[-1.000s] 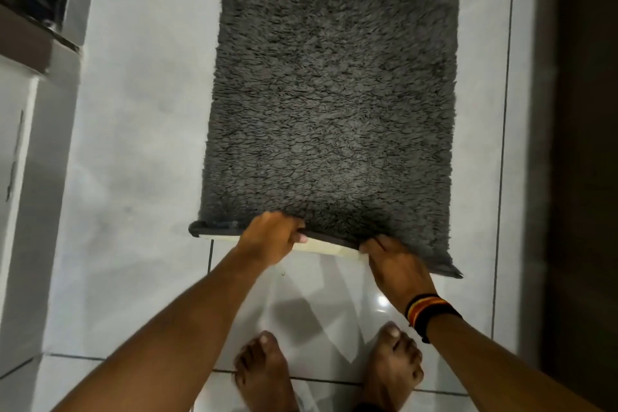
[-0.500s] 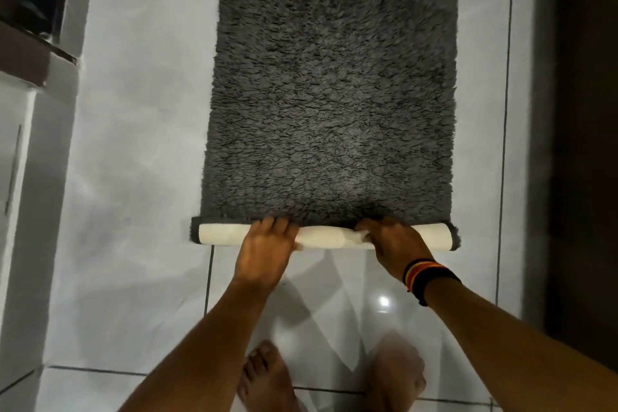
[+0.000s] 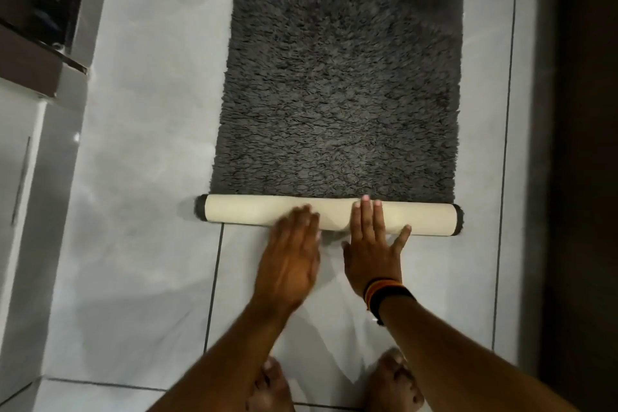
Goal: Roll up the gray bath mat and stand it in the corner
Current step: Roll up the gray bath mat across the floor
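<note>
Gray bath mat (image 3: 341, 84) partly rolled on the tiled floor (image 3: 133, 177).
I see its near end wound into a cream-backed roll (image 3: 254, 212); my left hand (image 3: 289, 264) and right hand (image 3: 371, 252) lie flat, fingers spread, pressing on it.

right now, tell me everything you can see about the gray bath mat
The gray bath mat is a shaggy, dark gray rectangle with rounded far corners, lying on the pale tiled floor. Its near end is wound into a tight roll lying across the mat's width, showing a smooth cream backing, with gray pile at both ends. Most of the mat lies flat beyond the roll. The left hand and right hand rest open, fingers on the roll. The left hand is blurred.
</note>
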### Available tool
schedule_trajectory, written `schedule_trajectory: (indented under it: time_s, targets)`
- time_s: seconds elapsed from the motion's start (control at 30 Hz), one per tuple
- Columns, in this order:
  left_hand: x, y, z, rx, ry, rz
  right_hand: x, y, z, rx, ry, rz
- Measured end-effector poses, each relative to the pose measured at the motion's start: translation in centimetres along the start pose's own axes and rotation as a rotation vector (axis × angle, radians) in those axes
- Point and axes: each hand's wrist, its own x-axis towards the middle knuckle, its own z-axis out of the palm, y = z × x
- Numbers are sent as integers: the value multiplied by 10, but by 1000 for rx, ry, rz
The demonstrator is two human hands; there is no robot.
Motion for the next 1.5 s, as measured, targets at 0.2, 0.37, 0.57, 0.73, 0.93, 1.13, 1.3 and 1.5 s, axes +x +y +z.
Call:
schedule_trajectory:
  time_s: [0.2,0.37,0.57,0.73,0.93,1.13,1.3,1.5]
  targets:
    - [22,-16,4,84,-235,20,22,-6,-25,150,-12,66]
    - [81,-29,-23,69,-233,62,-3,-12,-14,230,-67,-2]
    - [124,-16,-57,120,-220,49,56,-12,-65,198,-147,64]
    - [121,7,-60,46,-283,2,114,-3,-128,260,-160,21]
    - [186,5,-70,73,-326,-56,123,8,-150,364,-3,-32]
    - [281,-10,-104,21,-267,-2,142,25,-152,309,-120,3]
    - [300,-3,-127,-68,-209,63,214,35,-211,266,-104,0]
    - [311,3,-126,-12,-396,-34,271,33,-269,366,-118,33]
